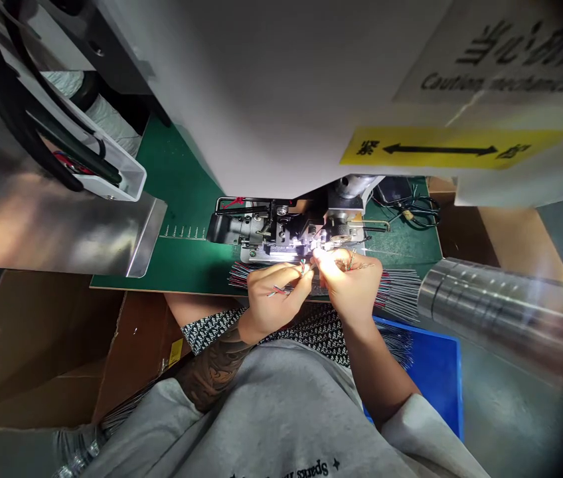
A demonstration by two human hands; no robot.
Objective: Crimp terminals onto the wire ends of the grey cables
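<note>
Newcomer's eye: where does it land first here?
Probably the brightly lit spot near the centre, where the left hand, pinching thin wires with coloured ends, and the right hand meet at the front of the metal mechanism. Next, the yellow double-arrow label on the white machine housing across the top. Then the blue bin at lower right.

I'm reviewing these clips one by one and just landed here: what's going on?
A person is working at a lit machine on a green table. The left hand pinches thin wires; the right hand is pinched close beside it, its contents too small to tell. A bundle of grey wires lies along the table's near edge.
</note>
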